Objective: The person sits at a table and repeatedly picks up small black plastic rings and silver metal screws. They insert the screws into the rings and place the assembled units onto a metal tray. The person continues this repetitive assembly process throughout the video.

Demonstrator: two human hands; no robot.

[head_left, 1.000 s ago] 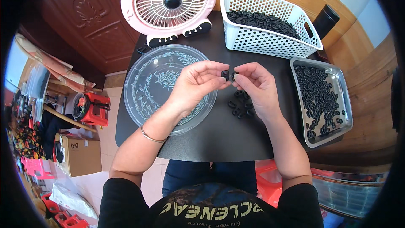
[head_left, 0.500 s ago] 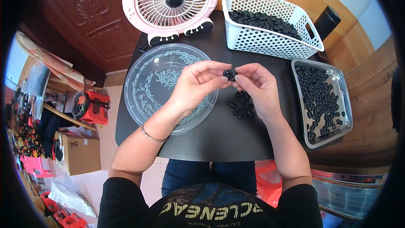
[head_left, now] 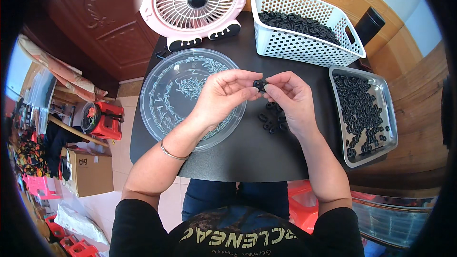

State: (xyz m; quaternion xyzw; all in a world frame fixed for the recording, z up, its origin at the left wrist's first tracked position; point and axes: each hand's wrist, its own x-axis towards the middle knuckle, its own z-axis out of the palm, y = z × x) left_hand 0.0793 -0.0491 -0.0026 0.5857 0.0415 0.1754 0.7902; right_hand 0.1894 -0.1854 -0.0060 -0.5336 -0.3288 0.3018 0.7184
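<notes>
Between my two hands, above the middle of the dark table, is a small black plastic part (head_left: 259, 84) with rounded openings. My left hand (head_left: 228, 90) pinches its left side between thumb and fingers. From the other side my right hand (head_left: 290, 93) grips it at the fingertips; whether a screw is in those fingers is too small to tell. Below the hands lies a small pile of similar black parts (head_left: 272, 126), partly covered by my right hand. Left of them, a round clear plastic tub (head_left: 151, 121) holds many small silvery screws (head_left: 189, 87); my left forearm crosses over its rim.
A white perforated basket (head_left: 304, 52) full of black parts stands at the back right. On the right edge a metal tray (head_left: 350, 162) holds more. A pink fan (head_left: 196, 24) stands at the back left, with a black cylinder (head_left: 370, 24) behind the basket.
The black part has turned slightly between my fingertips, and both hands have shifted only a little. The rest of the table looks the same.
</notes>
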